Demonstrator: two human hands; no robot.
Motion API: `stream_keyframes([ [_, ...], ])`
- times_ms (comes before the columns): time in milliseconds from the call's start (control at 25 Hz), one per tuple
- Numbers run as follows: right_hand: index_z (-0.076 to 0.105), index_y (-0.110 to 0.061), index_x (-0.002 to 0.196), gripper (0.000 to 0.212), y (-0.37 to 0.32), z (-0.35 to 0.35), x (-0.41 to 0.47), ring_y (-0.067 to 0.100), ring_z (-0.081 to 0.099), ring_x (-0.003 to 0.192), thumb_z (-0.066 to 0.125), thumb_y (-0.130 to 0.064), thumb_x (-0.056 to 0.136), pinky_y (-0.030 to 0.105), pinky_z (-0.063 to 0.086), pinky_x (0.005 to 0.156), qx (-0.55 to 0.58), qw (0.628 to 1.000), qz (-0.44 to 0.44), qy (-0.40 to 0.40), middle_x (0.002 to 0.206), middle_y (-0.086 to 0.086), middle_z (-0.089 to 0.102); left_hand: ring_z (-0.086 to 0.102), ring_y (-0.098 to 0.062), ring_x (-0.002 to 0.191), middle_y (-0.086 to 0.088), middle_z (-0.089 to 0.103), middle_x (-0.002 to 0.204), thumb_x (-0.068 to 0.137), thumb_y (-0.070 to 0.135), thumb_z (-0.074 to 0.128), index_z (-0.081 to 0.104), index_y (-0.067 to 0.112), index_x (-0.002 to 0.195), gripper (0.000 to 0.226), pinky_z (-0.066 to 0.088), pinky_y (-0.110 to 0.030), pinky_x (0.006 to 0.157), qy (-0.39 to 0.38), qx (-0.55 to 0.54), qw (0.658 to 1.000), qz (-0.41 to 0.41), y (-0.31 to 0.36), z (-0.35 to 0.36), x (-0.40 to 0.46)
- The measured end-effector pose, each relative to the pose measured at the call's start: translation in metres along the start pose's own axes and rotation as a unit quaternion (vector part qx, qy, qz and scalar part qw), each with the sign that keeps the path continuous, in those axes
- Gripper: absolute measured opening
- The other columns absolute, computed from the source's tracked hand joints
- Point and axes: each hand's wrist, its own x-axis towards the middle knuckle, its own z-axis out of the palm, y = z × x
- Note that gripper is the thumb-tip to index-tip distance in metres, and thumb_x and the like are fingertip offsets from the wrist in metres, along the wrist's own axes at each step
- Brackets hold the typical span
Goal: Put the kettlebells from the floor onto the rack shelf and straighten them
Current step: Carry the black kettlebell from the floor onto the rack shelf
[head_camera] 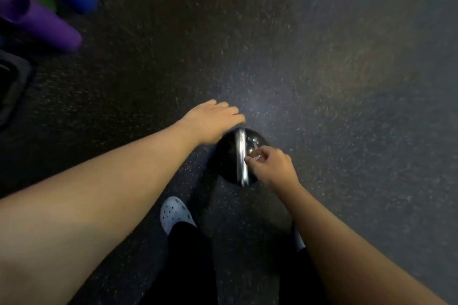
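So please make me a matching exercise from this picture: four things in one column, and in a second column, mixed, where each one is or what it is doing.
Things
1. left hand
2. right hand
3. kettlebell
4. white shoe

Places or states
A. stands on the dark floor between the two hands
B. fingers curled, at the shiny handle
C. nearer the camera than the kettlebell, on the floor
D. fingers fairly straight, at the far left edge of the kettlebell

Pairs: 1-D, 2-B, 3-A, 4-C
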Motion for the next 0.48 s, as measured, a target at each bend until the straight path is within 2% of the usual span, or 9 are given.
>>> stream_keyframes([
  [80, 0.064, -0.019, 0.087, 0.036, 0.016, 0.039, 0.024, 0.019, 0.062, 0.076, 0.067, -0.054, 0.080, 0.028, 0.043, 0.061, -0.024, 0.999, 0.042, -0.019, 0.079, -0.003, 0.065, 0.044, -0.026, 0.129, 0.000, 0.043, 0.147, 0.086, 0.014, 0.067, 0.029, 0.032, 0.149, 0.076, 0.038, -0.042, 0.102, -0.044, -0.001, 0.999, 0.002, -0.008, 0.034, 0.020],
  [120, 0.059, -0.018, 0.078, 0.039, 0.026, 0.056, 0.032, 0.015, 0.059, 0.070, 0.068, -0.056, 0.079, 0.027, 0.041, 0.055, -0.031, 0.997, 0.059, -0.031, 0.075, -0.004, 0.063, 0.041, -0.026, 0.133, 0.000, 0.038, 0.153, 0.086, 0.016, 0.069, 0.026, 0.033, 0.151, 0.080, 0.037, -0.043, 0.104, -0.059, -0.006, 0.998, 0.015, -0.009, 0.054, 0.028],
  [240, 0.057, -0.020, 0.063, 0.036, 0.041, 0.086, 0.044, 0.013, 0.060, 0.059, 0.071, -0.049, 0.079, 0.025, 0.040, 0.047, 0.023, 0.993, 0.110, -0.048, 0.066, -0.001, 0.066, 0.029, -0.026, 0.143, 0.001, 0.034, 0.156, 0.084, 0.022, 0.072, 0.038, 0.031, 0.142, 0.067, 0.034, -0.047, 0.110, -0.044, -0.027, 0.997, 0.060, -0.005, 0.089, 0.048],
  [320, 0.059, -0.020, 0.064, 0.030, 0.040, 0.090, 0.048, 0.016, 0.064, 0.061, 0.070, -0.041, 0.082, 0.026, 0.046, 0.052, 0.061, 0.989, 0.122, -0.052, 0.069, 0.001, 0.071, 0.021, -0.025, 0.148, 0.001, 0.045, 0.147, 0.083, 0.020, 0.073, 0.050, 0.026, 0.127, 0.051, 0.026, -0.046, 0.117, -0.021, -0.042, 0.995, 0.083, -0.004, 0.093, 0.061],
  [400, 0.060, -0.019, 0.068, 0.023, 0.035, 0.083, 0.042, 0.016, 0.061, 0.060, 0.068, -0.033, 0.084, 0.028, 0.047, 0.056, 0.064, 0.989, 0.127, -0.044, 0.068, 0.001, 0.069, 0.031, -0.024, 0.143, 0.000, 0.057, 0.128, 0.081, 0.019, 0.073, 0.056, 0.023, 0.112, 0.036, 0.026, -0.041, 0.116, -0.048, -0.070, 0.992, 0.090, -0.004, 0.086, 0.065],
  [480, 0.057, -0.019, 0.068, 0.021, 0.021, 0.064, 0.034, 0.014, 0.055, 0.055, 0.067, -0.032, 0.081, 0.025, 0.041, 0.050, 0.008, 0.995, 0.090, -0.031, 0.063, -0.001, 0.062, 0.052, -0.023, 0.114, 0.002, 0.058, 0.105, 0.079, 0.023, 0.074, 0.058, 0.024, 0.095, 0.022, 0.041, -0.036, 0.094, -0.067, -0.104, 0.989, 0.086, -0.014, 0.072, 0.051],
])
